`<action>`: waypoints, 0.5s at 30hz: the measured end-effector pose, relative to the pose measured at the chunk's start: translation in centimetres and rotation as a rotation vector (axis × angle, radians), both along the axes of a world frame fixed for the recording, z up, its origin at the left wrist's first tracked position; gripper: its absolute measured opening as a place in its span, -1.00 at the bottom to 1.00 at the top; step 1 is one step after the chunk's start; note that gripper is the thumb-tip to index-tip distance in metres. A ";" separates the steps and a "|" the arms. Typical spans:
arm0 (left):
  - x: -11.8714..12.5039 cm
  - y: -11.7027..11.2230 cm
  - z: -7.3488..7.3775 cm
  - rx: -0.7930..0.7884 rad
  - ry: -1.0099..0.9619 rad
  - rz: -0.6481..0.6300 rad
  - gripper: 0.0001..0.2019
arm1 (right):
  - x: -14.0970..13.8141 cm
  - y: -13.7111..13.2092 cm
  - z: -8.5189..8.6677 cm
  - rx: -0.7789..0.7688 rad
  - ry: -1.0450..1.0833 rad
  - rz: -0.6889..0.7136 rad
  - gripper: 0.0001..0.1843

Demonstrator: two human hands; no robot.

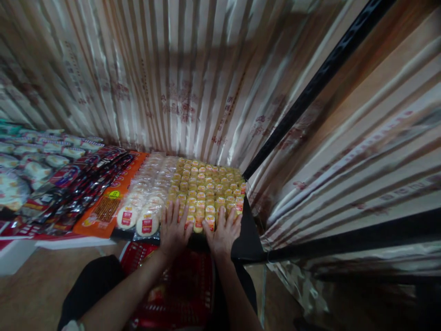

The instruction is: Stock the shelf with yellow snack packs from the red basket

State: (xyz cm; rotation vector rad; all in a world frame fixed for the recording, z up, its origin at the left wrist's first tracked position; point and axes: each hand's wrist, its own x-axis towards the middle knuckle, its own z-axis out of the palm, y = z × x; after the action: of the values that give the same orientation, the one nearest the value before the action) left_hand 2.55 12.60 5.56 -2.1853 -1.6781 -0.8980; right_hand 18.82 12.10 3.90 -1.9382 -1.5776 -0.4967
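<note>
Rows of small yellow packets (206, 186) fill the right end of a low display shelf. My left hand (175, 228) lies flat on the front row, fingers spread and stretched forward. My right hand (223, 231) lies beside it, also flat with fingers apart, on the same front row near the shelf's dark front edge (246, 239). Neither hand holds anything. Just left of my left hand are round pale cakes in clear packs with red labels (146, 223).
An orange packet (105, 209) and dark red snack packs (79, 184) lie further left, with white round packs (31, 161) beyond. A red basket (182, 289) sits below my arms. Striped glossy curtains (179, 78) hang behind and to the right, crossed by a black bar (310, 87).
</note>
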 end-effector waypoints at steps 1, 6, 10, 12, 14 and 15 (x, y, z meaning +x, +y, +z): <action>-0.3 0.4 0.2 -0.022 -0.015 0.013 -0.48 | 0.0 0.1 0.0 -0.007 -0.005 -0.006 -0.13; -0.6 1.7 0.6 -0.122 -0.042 0.009 -0.42 | -0.4 0.5 0.1 -0.026 0.012 -0.009 -0.11; -0.3 1.9 0.5 -0.159 -0.026 0.017 -0.43 | -0.7 0.6 0.2 -0.026 0.021 0.027 -0.11; -0.2 1.9 0.4 -0.158 -0.016 0.010 -0.44 | -0.8 0.7 0.2 -0.024 0.018 0.033 -0.11; -0.2 2.0 0.3 -0.143 -0.012 0.005 -0.44 | -0.8 0.7 0.3 -0.021 0.014 0.037 -0.11; -0.3 2.0 0.2 -0.134 -0.014 0.003 -0.44 | -0.9 0.7 0.3 -0.019 0.015 0.038 -0.12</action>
State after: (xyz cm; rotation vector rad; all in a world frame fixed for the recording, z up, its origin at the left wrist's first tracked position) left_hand 2.29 14.63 5.77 -2.2652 -1.7960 -0.8245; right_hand 17.94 12.81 4.23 -1.9173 -1.6119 -0.4516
